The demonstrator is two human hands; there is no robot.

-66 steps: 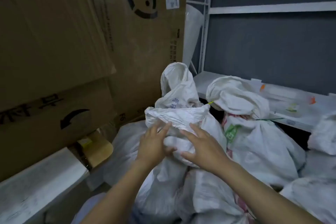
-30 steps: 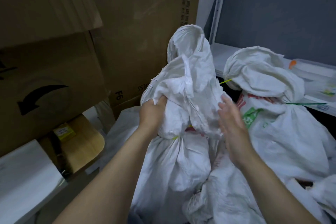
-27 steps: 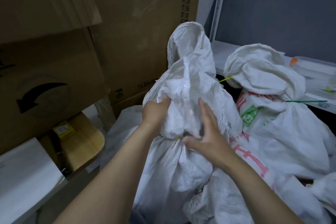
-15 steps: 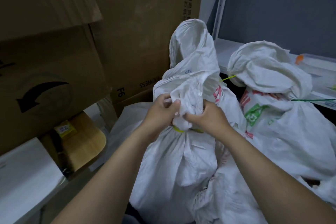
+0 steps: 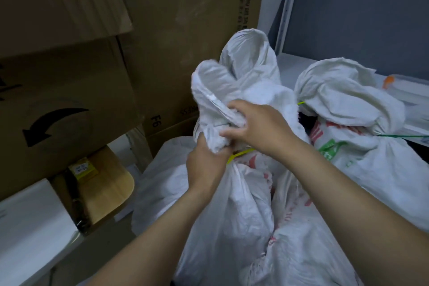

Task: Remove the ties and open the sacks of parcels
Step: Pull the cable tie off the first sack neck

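Note:
A white woven sack stands in front of me, its neck cinched by a yellow cable tie. My left hand grips the neck just at the tie, partly covering it. My right hand grips the bunched loose top of the sack above the tie. Behind it stands another tied sack. To the right a sack with green and red print is closed with a green tie.
Large brown cardboard boxes wall off the left and back. A wooden seat with a yellow label sits under them. A white shelf and post run along the grey wall behind. More white sacks crowd the lower right.
The sack was pulled upright and closer. Both hands went from resting on its top to gripping its neck; the right hand has since shifted up onto the bunched top, baring the yellow tie.

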